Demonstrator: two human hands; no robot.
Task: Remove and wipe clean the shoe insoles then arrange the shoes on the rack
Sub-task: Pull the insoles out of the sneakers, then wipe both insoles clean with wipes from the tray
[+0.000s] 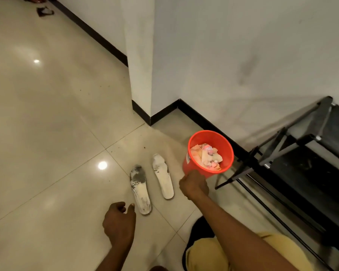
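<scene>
The right grip [194,184] is clenched on the near rim of the orange bucket [188,163]. The left grip [119,222] hangs loosely curled and empty, just beside the heel of the grimier insole [140,189]. It and the second insole [162,176] lie side by side on the floor; they are probably light and floppy, best pinched at the heel edge.

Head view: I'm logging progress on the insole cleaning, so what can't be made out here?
All in the head view:
- The right hand at the near rim of the orange bucket: its back hides the fingers, so the grip is unclear.
- The cloth in the bucket: blurred, and it hides whatever lies under it.
- The shoe rack: cut off by the right edge.
- The dark thing on the far floor: too small to identify.
</scene>
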